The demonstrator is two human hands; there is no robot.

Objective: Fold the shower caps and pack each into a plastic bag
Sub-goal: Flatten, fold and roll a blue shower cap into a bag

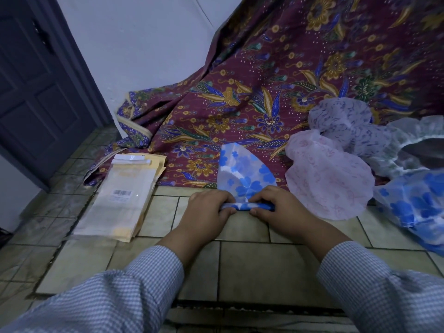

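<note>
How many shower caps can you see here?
5: a blue-flowered one being rolled by both hands, a pink one beside it, a lilac one behind, a white one far right, another blue one nearest right. More may be hidden.

Barcode label on the top plastic bag [120, 193] of the stack on the floor, bars visible, digits and print beneath too small and blurred to read, faint pale lettering higher on the same bag, illegible, no other text readable
</note>
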